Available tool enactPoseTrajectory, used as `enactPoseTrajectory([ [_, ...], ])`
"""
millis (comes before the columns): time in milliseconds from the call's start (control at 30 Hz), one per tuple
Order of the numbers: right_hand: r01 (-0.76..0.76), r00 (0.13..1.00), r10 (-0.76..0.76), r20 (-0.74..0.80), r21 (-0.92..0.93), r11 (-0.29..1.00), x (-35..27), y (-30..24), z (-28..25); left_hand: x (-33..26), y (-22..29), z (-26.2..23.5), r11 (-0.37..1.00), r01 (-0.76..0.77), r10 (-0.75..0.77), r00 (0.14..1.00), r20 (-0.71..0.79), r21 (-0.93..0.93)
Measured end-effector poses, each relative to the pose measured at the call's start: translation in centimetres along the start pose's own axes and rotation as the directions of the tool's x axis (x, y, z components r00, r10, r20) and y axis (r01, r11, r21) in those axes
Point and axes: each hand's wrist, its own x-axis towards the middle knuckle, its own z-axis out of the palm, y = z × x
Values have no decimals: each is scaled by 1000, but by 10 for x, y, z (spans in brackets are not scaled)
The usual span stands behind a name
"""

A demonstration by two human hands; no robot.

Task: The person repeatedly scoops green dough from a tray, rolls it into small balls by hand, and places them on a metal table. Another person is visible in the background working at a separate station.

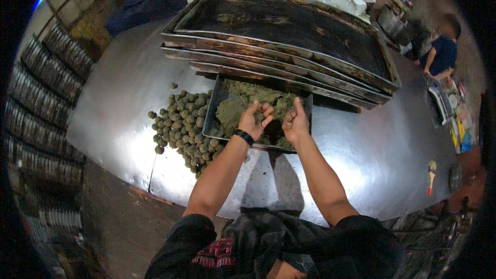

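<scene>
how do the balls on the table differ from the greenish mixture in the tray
The balls are small and rounded; the mixture forms larger, uneven masses. The balls lie heaped on the metal table; the mixture sits inside the dark tray. Both are a dull greenish brown.

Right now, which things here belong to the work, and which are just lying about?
Seemingly in the work: left hand, right hand, dark pan, greenish mass inside it, greenish balls beside it, metal table underneath.

Apparently lying about: stacked trays, brush, white bags.
</scene>
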Motion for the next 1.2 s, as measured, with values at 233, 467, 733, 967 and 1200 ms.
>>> enactPoseTrajectory([
  [233, -6, 994, 14, 105, -72, 997, -8, 9, 3, -22, 21, 8, 983, 46, -13, 983, -183, 175],
  [467, 179, 982, -170, 76, -122, 976, -26, 32, 33, -28, 42, -1, 952, 68, -14, 983, -180, 297],
  [733, 312, 867, -388, -311, -269, 911, -23, 48, 45, -20, 62, -11, 861, 129, 39, 948, -316, 492],
  [967, 369, 925, -380, 6, -255, 894, -20, -13, 0, -23, 87, -7, 863, 34, -110, 987, 121, 504],
  [1200, 292, 913, -405, -46, -619, 729, -6, -23, -6, -5, 47, -13, 991, 136, -135, 983, -128, 1],
])
